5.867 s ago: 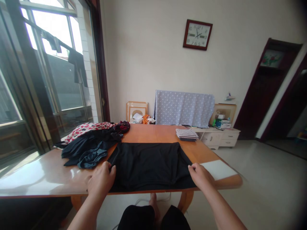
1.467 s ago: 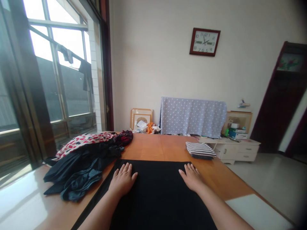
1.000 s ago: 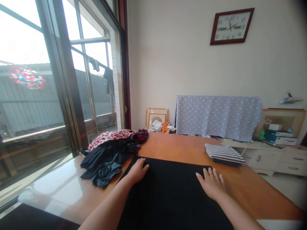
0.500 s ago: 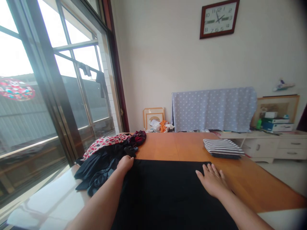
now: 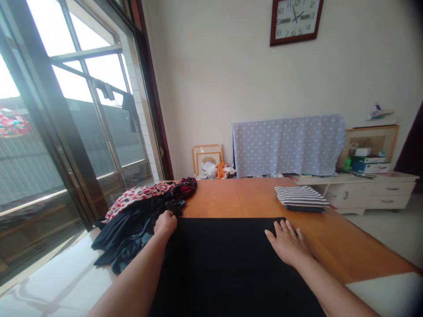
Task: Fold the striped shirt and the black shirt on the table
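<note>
A large piece of black cloth (image 5: 228, 259) lies spread in front of me with a straight far edge; which garment it is I cannot tell. At its far left corner my left hand (image 5: 165, 223) is closed, gripping the edge of the fabric. My right hand (image 5: 288, 242) rests flat near the far right corner, fingers stretched and spread, palm down on the cloth. Just left of my left hand is a heap of dark clothes (image 5: 132, 231), with a white garment with red and black spots (image 5: 139, 196) on top.
The wooden table (image 5: 218, 198) runs towards the wall. A folded striped garment (image 5: 300, 197) lies on a dark folded piece to the right. White glossy surface (image 5: 36, 290) shows at lower left, beside the window. Beyond stand a white cabinet (image 5: 360, 193) and a dotted cloth cover (image 5: 287, 145).
The whole view has shifted slightly, with things appearing a little further left and higher. Both hands keep their places on the black cloth.
</note>
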A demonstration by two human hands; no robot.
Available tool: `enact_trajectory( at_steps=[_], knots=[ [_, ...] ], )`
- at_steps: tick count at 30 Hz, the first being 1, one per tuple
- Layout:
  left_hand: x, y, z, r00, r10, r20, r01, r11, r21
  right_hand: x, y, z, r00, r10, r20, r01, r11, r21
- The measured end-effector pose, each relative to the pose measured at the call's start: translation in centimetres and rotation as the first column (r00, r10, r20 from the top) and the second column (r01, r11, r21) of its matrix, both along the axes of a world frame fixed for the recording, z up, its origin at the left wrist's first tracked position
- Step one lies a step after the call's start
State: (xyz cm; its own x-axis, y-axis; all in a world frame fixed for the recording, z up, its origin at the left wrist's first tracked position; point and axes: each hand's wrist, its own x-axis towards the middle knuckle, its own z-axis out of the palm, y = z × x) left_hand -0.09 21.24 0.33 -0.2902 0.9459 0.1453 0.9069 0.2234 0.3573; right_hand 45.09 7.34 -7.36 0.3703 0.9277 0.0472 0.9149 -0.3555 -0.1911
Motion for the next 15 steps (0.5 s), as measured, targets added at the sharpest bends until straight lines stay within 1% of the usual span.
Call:
enact_trajectory(
  at_steps=[2,4,7,10,13,15],
  knots=[
    [0.3,-0.3,0.4,0.999,-0.031,-0.023,0.032,0.999,0.043,0.0,0.0,0.0,1.000,0.001,0.000,-0.001,1.000,0.001],
    [0.9,-0.8,0.6,0.993,-0.101,-0.057,0.105,0.992,0.077,0.0,0.0,0.1,1.000,0.003,-0.002,-0.003,1.000,0.002],
    [2.1,-1.9,-0.1,0.963,-0.249,-0.103,0.257,0.964,0.071,-0.1,-0.1,0.2,1.000,0.005,-0.009,-0.005,1.000,0.004],
    [3.1,-2.8,-1.8,0.928,-0.349,-0.129,0.353,0.936,0.010,-0.1,-0.2,0.4,1.000,0.002,-0.012,-0.002,1.000,-0.003],
    [3.5,-3.3,-3.3,0.915,-0.368,-0.164,0.356,0.929,-0.100,-0.1,-0.2,0.5,1.000,-0.001,-0.011,0.001,1.000,-0.015],
    [3.4,-3.3,-3.7,0.911,-0.368,-0.188,0.345,0.927,-0.146,-0.2,-0.3,0.6,1.000,0.001,-0.014,-0.002,1.000,-0.022]
  ],
)
